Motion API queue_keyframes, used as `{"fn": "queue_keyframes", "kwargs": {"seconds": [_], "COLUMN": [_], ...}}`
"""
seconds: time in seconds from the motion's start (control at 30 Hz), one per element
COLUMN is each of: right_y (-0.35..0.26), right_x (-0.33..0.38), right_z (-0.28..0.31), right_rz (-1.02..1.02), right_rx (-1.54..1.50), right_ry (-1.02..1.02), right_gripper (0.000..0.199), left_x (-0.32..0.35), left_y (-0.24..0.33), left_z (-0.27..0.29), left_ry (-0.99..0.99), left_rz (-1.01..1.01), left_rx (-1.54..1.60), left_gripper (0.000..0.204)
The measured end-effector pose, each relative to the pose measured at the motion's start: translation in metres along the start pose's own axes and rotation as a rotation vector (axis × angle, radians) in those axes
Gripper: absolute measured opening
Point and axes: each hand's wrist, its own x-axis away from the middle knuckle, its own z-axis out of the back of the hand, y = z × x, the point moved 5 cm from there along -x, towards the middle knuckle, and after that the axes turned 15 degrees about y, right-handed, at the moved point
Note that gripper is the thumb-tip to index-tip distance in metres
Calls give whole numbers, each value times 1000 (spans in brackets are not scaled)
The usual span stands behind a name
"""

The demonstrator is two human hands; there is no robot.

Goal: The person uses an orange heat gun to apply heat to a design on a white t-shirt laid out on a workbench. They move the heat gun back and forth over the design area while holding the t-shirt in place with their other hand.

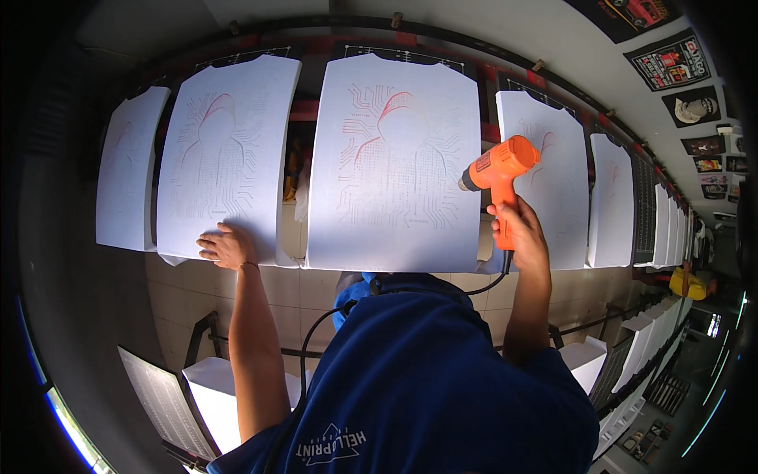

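Note:
My right hand [519, 229] is wrapped round the handle of an orange heat gun [505, 162]. Its metal nozzle points left, over the right side of the white shirt panel [395, 189] in the middle, which bears a red and grey circuit-line print. To the left, my left hand [227, 246] rests with fingers spread on the lower edge of another white shirt panel [225, 158] with the same kind of print. From the gun's handle a black cord [493, 283] runs down and behind my waist.
More printed white panels stand in the row, one at far left [126, 170] and one at right [545, 178]. Behind me is a second row of boards [213, 395]. A person in yellow [688, 284] is at the far right. Framed pictures [669, 62] hang on the wall.

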Motion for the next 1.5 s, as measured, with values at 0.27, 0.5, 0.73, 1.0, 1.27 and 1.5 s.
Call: {"fn": "queue_keyframes", "kwargs": {"seconds": [0.27, 0.5, 0.73, 1.0, 1.27, 1.5], "right_y": [8, 6, 12, 6, 15, 10], "right_x": [25, 36, 18, 25, 43, 47], "right_z": [-93, -114, -21, -1, -102, -96], "right_rz": [-66, -18, -29, -21, -57, -43], "right_rx": [116, 120, 45, 48, 145, 184], "right_ry": [-353, -429, -96, -19, -441, -427], "right_gripper": [37, 39, 40, 39, 41, 42], "left_x": [-2, -1, -1, -1, -2, -2], "left_y": [-2, -4, -4, -4, -2, -5], "left_z": [-4, -5, -5, -6, -6, -9], "left_ry": [6, 10, 16, 13, 37, 64], "left_rz": [-4, -13, -16, -8, -15, -28], "left_rx": [-10, 2, -1, 5, -2, 4], "left_gripper": [69, 69, 70, 70, 69, 69]}}
